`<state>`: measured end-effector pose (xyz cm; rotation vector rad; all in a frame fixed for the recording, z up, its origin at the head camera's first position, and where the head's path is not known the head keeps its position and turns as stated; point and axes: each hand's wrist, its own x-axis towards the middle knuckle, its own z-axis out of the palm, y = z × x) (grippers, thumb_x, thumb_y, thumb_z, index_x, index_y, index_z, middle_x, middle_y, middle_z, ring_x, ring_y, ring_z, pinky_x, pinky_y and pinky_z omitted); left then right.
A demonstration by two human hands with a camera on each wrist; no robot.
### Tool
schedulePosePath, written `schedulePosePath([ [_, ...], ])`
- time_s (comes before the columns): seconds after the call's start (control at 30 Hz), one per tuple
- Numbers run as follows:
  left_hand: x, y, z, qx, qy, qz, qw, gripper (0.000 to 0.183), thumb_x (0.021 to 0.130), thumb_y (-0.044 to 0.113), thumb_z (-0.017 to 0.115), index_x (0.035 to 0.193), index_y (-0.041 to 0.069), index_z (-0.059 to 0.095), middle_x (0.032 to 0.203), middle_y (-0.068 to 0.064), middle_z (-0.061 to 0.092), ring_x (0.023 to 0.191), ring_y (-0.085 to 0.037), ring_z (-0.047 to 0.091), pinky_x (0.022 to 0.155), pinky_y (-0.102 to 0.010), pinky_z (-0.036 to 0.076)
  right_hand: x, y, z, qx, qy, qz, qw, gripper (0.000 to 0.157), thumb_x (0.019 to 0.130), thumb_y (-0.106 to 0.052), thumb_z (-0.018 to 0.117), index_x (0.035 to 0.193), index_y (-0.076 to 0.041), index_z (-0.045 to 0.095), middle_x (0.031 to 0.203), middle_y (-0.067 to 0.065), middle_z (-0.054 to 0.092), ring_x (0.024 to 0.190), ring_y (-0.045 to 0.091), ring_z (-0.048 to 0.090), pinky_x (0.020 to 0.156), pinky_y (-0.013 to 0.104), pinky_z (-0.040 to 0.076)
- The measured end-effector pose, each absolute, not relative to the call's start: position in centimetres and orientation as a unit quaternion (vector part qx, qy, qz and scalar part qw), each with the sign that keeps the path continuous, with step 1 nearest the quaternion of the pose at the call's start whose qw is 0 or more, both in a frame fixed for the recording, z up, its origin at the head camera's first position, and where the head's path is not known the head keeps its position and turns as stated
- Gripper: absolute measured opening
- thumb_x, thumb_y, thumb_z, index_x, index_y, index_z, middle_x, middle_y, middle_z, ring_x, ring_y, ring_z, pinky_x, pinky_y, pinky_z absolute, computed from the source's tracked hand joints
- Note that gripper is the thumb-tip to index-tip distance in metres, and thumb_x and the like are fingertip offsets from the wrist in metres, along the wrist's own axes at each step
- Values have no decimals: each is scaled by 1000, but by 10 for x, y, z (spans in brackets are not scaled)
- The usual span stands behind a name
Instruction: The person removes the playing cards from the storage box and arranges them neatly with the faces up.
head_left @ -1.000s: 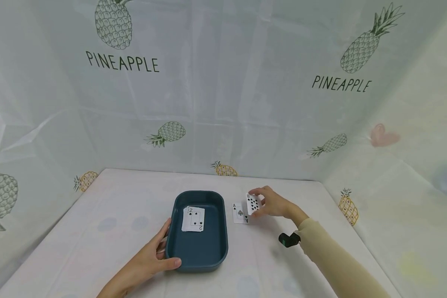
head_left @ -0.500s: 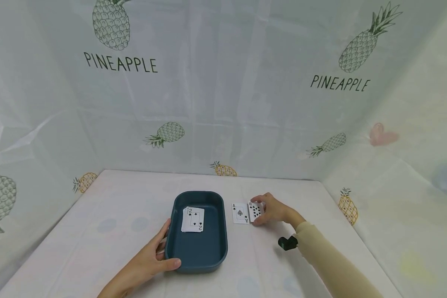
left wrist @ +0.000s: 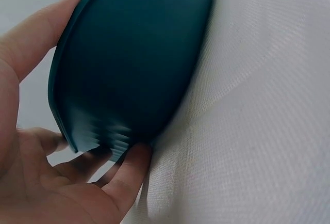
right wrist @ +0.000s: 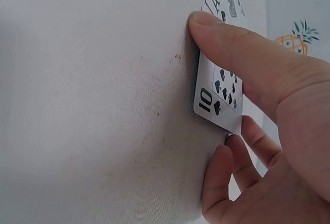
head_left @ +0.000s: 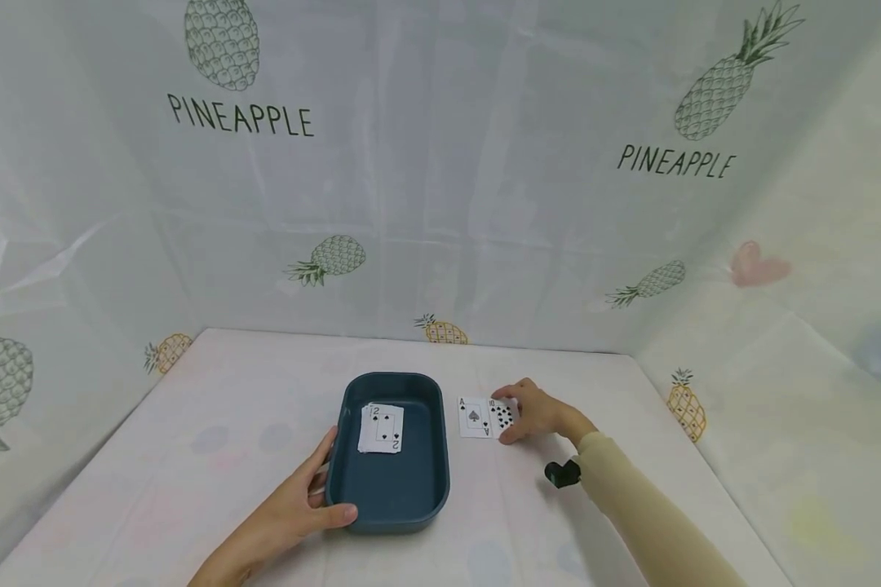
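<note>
A dark blue rectangular tray [head_left: 389,497] stands on the table, with a small stack of playing cards [head_left: 380,429] inside, a two of spades on top. My left hand [head_left: 289,509] grips the tray's left side, thumb at the near corner and fingers along the outer wall. To the right of the tray, an ace of spades [head_left: 473,417] lies face up. Beside it, a ten of spades [head_left: 502,417] lies face up at the table surface. My right hand [head_left: 539,414] holds the ten by its edges; the thumb [right wrist: 227,38] partly covers it in the right wrist view.
A white cloth with faint coloured spots covers the table [head_left: 227,456]. Pineapple-printed sheeting [head_left: 455,179] hangs behind and at both sides. A black device [head_left: 562,474] is worn at the right wrist, below a pale sleeve [head_left: 646,522].
My right hand has lowered the ten of spades from a tilted position over the ace's right edge to the table beside the ace. The left hand and tray have stayed in place.
</note>
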<state>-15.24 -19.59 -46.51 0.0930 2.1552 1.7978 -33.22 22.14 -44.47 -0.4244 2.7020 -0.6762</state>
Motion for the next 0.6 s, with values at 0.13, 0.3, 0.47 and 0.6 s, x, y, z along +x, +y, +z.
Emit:
schedulePosePath([
  [0.13,-153,-196,-465,34,757,632,162,117,91,28,87,173,28,3,176,-21,10,146,-43,49,110,-47,53,-334,223,-446,-148,946,-239,160,78,75,-29,99,145,-26,63,144,10,46,118,29,52,98,50,49],
  [0.3,-152,-196,-465,34,753,637,161,117,91,28,87,173,28,4,176,-21,11,145,-42,50,109,-46,53,-333,222,-445,-148,944,-248,160,79,74,-27,100,144,-26,64,145,11,45,121,31,52,98,52,50],
  [0.47,-151,-195,-464,34,750,641,162,116,91,27,87,173,28,5,176,-21,12,144,-41,52,108,-45,54,-332,222,-445,-143,945,-246,160,79,74,-27,100,145,-26,63,146,11,44,123,31,51,100,52,49],
  [0.6,-151,-195,-464,36,750,641,162,117,91,27,87,173,27,4,176,-21,11,145,-42,51,109,-45,54,-332,223,-446,-142,945,-247,159,81,74,-28,100,146,-27,63,144,10,45,122,31,51,99,52,49],
])
